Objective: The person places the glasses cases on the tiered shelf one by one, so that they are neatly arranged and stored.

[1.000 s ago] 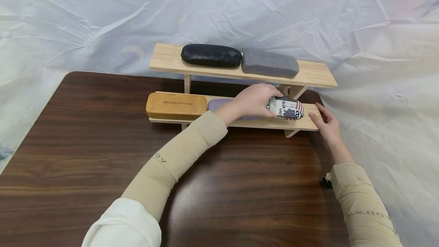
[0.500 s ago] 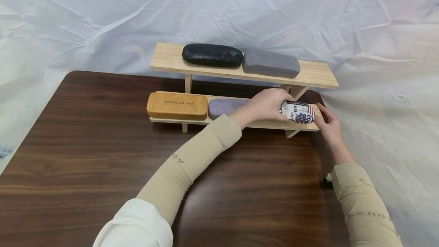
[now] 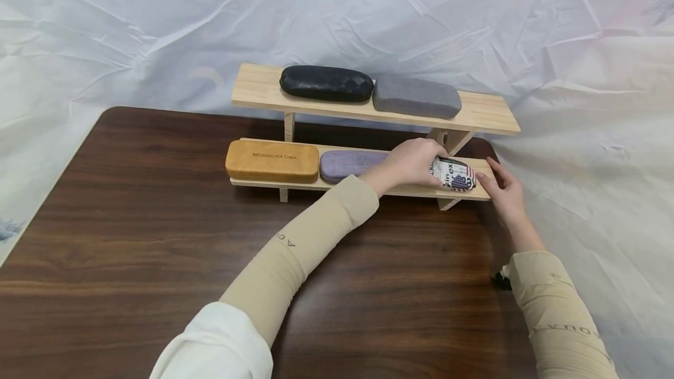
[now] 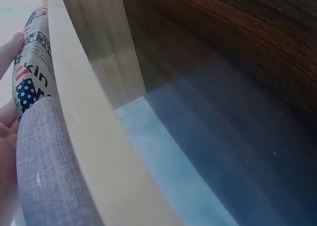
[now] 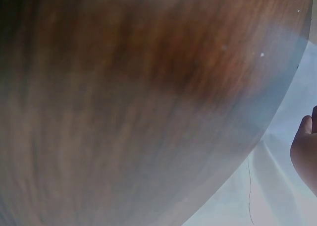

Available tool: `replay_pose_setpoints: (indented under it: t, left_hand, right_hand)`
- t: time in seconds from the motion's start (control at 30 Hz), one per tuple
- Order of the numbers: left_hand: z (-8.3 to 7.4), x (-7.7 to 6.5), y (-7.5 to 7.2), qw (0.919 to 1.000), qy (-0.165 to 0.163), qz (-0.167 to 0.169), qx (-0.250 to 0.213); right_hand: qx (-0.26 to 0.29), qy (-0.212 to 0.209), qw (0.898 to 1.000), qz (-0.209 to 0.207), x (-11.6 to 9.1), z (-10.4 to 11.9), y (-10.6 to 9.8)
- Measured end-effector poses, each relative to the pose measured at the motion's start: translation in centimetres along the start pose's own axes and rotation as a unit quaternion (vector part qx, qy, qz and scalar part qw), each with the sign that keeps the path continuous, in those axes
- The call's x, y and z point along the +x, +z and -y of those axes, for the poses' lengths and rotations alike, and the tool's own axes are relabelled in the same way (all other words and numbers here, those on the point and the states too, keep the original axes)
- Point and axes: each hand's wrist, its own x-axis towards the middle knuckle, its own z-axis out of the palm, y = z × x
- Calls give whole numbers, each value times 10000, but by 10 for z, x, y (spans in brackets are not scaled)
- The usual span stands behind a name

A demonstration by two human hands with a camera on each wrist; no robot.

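In the head view my left hand [image 3: 413, 161] grips a glasses case [image 3: 453, 174] printed with newspaper lettering and flags, on the lower tier of a two-tier wooden shelf [image 3: 421, 190]. The left wrist view shows this printed case [image 4: 37, 70] lying along the shelf board, its near end against a purple-grey glasses case [image 4: 54, 171]. At the right end of the lower board my right hand [image 3: 506, 195] holds the wood, thumb on top close to the printed case's end; its other fingers are partly hidden. Only part of the right hand [image 5: 304, 149] shows in the right wrist view.
On the lower tier's left sits a tan case [image 3: 272, 162], beside the purple case [image 3: 347, 165]. The upper tier bears a black case [image 3: 326, 83] and a grey case [image 3: 417, 97]. The shelf stands on a dark wooden table [image 3: 158, 221], before a pale sheet [image 3: 337, 10].
My left hand has slid the printed case right along the lower board, then slightly back left. More of the purple case shows. My right hand has stayed at the board's end.
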Motion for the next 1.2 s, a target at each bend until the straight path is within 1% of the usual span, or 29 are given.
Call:
replay_pose_setpoints:
  t: [0.13,0.2,0.37,0.47,0.63,0.7,0.8,0.93,0.97,1.07,1.1,1.17,1.2]
  left_hand:
    - [-2,4,3,10000,3,80,25]
    - [-3,5,5,9999,-8,142,49]
    - [-6,7,9,9996,-19,233,144]
    - [-7,6,9,9996,6,211,192]
    - [-7,2,8,9998,98,108,169]
    - [-5,1,7,9997,183,71,135]
    - [-4,-5,4,9995,277,65,114]
    - [-3,-17,-5,9993,350,54,148]
    - [-3,-21,-7,9992,377,46,152]
    - [-3,-31,-12,9987,471,19,217]
    - [-3,-35,-13,9983,532,-9,241]
    - [-3,-44,-16,9975,644,-73,291]
    - [-3,-48,-17,9970,706,-117,304]
  right_hand:
    - [170,5,9999,18,6,-11,-4]
    - [156,7,9999,44,8,-16,-6]
    - [398,-34,9992,24,9,-24,-10]
    - [533,-80,9985,10,8,-26,-11]
    - [523,-112,9986,41,5,-26,-12]
    - [556,-137,9983,43,3,-25,-12]
    - [314,-193,9993,-5,-1,-22,-14]
    - [-376,-285,9989,30,-2,-20,-19]
    - [-391,-274,9988,70,-2,-20,-20]
    - [-74,-299,9992,250,-4,-17,-26]
    - [-13,-369,9989,281,-5,-15,-27]
    - [320,-523,9975,354,-6,-12,-30]
    - [392,-634,9965,377,-6,-10,-31]
